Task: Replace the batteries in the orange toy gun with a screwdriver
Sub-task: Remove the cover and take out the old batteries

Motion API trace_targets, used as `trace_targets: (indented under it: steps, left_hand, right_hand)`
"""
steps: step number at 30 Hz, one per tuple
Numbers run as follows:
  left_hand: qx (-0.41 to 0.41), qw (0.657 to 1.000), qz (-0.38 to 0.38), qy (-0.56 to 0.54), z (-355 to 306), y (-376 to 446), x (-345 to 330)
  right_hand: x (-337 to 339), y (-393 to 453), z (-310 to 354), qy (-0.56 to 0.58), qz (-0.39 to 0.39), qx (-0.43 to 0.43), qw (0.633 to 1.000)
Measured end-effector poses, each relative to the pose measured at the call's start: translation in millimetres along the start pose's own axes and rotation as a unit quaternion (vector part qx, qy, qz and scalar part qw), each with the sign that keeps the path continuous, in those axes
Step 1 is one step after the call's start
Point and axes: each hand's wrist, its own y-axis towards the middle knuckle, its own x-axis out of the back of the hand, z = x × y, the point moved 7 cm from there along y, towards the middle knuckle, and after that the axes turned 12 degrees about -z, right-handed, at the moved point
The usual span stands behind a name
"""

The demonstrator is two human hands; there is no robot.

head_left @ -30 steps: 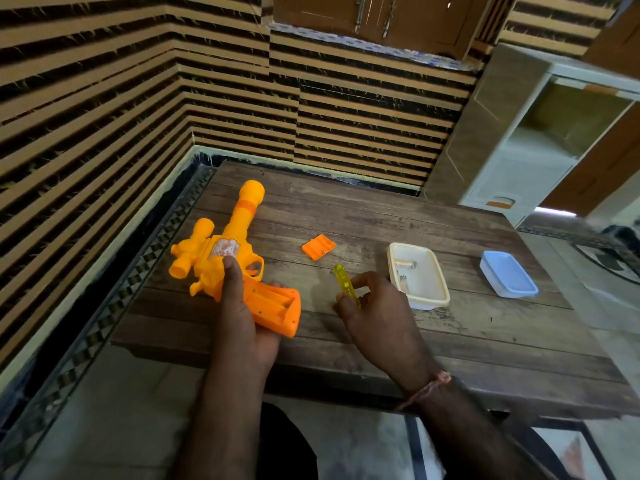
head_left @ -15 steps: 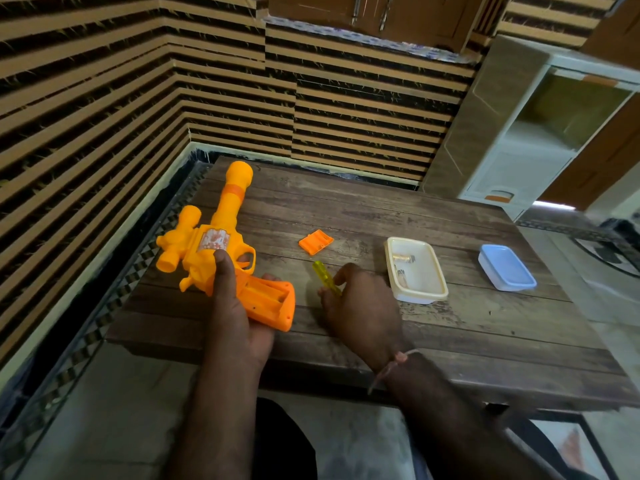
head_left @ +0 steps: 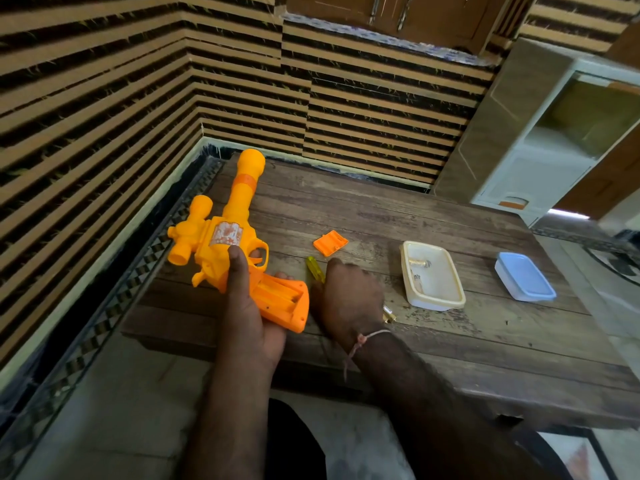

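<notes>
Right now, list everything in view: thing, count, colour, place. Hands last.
toy gun: one, orange, left part of the table, battery bay open.
cover: one, orange, on the table right of the gun.
screwdriver: one, yellow handle, between gun and tray.
tray: one, cream, mid table, small items inside.
box: one, white with blue lid, right of the tray.
table: one, brown wood.
cabinet: one, white, behind the table at right.
left hand: holds the gun's grip, thumb on its body.
right hand: holds the screwdriver; its fingers are hidden.
</notes>
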Motion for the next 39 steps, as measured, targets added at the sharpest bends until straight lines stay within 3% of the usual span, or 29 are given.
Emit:
trace_targets:
  steps: [8, 10, 12, 15, 17, 20, 39]
  left_hand:
    - [-0.015, 1.0, 0.012, 0.006, -2, -1, 0]
    - [-0.022, 1.0, 0.017, 0.011, -4, -1, -1]
    - [-0.029, 0.999, 0.03, 0.023, -4, -1, -3]
    - [-0.012, 0.995, 0.078, 0.057, 1, -2, -5]
    - [0.015, 0.995, 0.077, 0.068, 5, -2, -4]
    - [0.028, 0.993, 0.078, 0.089, 7, -2, -3]
    - [0.05, 0.992, 0.081, 0.08, 15, 3, 1]
  right_hand:
    - [12, -3, -9, 0.028, -0.005, -0.003, 1.0]
    - [23, -5, -14, 0.12, -0.047, -0.03, 0.991]
    - [30, -10, -14, 0.272, -0.073, -0.046, 0.958]
    - [40, -27, 3, 0.398, -0.007, -0.007, 0.917]
    - [43, -39, 15, 0.367, 0.032, 0.07, 0.927]
    - [46, -47, 27, 0.332, 0.023, 0.164, 0.929]
    - [52, -51, 27, 0.301, -0.001, 0.148, 0.942]
